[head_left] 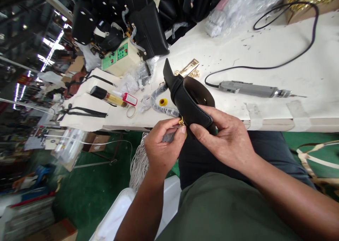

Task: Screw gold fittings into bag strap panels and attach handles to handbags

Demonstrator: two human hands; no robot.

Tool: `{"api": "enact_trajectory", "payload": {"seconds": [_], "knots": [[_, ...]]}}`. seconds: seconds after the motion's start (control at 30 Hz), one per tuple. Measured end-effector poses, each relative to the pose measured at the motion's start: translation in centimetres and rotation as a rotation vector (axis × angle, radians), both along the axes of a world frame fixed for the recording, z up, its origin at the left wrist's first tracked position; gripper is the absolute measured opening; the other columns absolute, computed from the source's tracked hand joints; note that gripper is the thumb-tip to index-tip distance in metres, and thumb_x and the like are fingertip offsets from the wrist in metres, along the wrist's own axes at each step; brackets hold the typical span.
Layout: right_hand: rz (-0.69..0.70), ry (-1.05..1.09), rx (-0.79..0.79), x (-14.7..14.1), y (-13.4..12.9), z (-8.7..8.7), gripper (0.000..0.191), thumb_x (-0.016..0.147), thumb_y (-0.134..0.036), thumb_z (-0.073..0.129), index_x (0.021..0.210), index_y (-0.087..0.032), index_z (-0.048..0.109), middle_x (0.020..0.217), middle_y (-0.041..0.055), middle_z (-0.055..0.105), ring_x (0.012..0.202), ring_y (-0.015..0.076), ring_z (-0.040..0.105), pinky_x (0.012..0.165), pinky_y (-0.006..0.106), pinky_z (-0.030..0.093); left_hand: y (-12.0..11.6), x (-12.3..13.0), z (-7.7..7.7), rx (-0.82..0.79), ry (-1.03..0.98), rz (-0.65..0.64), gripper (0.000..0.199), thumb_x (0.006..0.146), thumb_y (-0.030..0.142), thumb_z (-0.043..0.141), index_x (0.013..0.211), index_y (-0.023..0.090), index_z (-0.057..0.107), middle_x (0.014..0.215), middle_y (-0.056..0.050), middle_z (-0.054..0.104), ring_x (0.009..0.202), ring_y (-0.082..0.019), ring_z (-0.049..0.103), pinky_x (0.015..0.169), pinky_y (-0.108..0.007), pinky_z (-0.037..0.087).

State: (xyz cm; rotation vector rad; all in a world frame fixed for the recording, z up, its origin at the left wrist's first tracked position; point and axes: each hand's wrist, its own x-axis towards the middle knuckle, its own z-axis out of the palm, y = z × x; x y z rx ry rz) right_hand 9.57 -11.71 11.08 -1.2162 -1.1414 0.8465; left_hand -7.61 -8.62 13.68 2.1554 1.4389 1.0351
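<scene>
A small black leather bag (192,101) with an open top is held above the table's front edge. My right hand (227,138) grips its near end, thumb on one side and fingers on the other. At the bag's lower left side, my left hand (165,142) pinches a small gold metal fitting (181,122) between thumb and fingertips. A plastic-wrapped strap (159,92) curves away just left of the bag. Behind the bag lie a gold metal plate (189,68) and a gold chain (195,73). The bag's inside is mostly in shadow.
A grey electric screwdriver (249,89) with a black cord lies on the white table (278,53) at right. To the left are a yellow roll (163,102), a red-labelled bottle (129,99) and a black-capped bottle (106,95). Black bags (149,29) and a green-panelled control box (122,57) stand behind.
</scene>
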Motion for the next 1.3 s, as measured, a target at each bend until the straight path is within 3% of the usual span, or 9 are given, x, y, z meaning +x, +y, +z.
{"api": "enact_trajectory", "payload": {"seconds": [0.33,0.67,0.9,1.1,1.2,1.3], "knots": [[0.001,0.031,0.005,0.0,0.0,-0.2,0.033,0.090,-0.027,0.070,0.122,-0.023,0.077,0.105,0.0022,0.081,0.090,0.0222,0.075,0.088,0.036,0.061,0.1,0.4,0.7,0.214,0.261,-0.058,0.027,0.085,0.014,0.072,0.110,0.021,0.076,0.099,-0.005,0.081,0.089,-0.020,0.077,0.090,-0.034,0.062],[0.003,0.122,-0.030,0.4,0.0,-0.5,0.033,0.090,-0.026,0.072,0.122,-0.024,0.077,0.102,0.0019,0.079,0.087,0.0205,0.073,0.085,0.034,0.061,0.4,1.2,0.9,0.296,0.298,-0.098,0.027,0.087,0.008,0.065,0.107,0.022,0.077,0.098,-0.005,0.081,0.092,-0.021,0.075,0.090,-0.034,0.058],[0.044,0.319,-0.058,1.0,0.6,-0.7,0.031,0.088,-0.029,0.076,0.118,-0.022,0.077,0.094,0.0011,0.076,0.081,0.0184,0.069,0.074,0.030,0.058,1.0,1.1,0.7,0.043,0.070,-0.096,0.018,0.097,0.022,0.068,0.112,0.021,0.078,0.103,-0.004,0.082,0.087,-0.015,0.076,0.082,-0.026,0.061],[0.019,0.426,-0.089,2.1,1.5,-0.6,0.023,0.084,-0.032,0.077,0.104,-0.020,0.077,0.084,-0.0007,0.071,0.071,0.0149,0.062,0.066,0.027,0.053,2.2,2.5,0.6,-0.008,0.025,-0.117,0.018,0.098,0.032,0.068,0.108,0.021,0.080,0.100,-0.005,0.082,0.091,-0.017,0.075,0.083,-0.026,0.062],[-0.020,0.356,-0.058,2.9,1.3,-0.2,0.020,0.086,-0.032,0.074,0.101,-0.019,0.076,0.081,-0.0011,0.069,0.071,0.0151,0.060,0.065,0.027,0.050,3.0,3.4,0.8,-0.108,-0.024,-0.136,0.022,0.098,0.038,0.069,0.107,0.020,0.079,0.095,-0.004,0.081,0.083,-0.016,0.074,0.076,-0.024,0.061],[-0.137,0.099,0.015,3.4,0.7,0.1,0.018,0.085,-0.030,0.075,0.099,-0.019,0.075,0.086,0.0004,0.071,0.080,0.0179,0.062,0.074,0.030,0.050,3.7,4.3,0.8,-0.240,-0.093,-0.129,0.027,0.096,0.044,0.070,0.106,0.020,0.079,0.089,-0.003,0.079,0.075,-0.015,0.072,0.068,-0.022,0.059]]}}
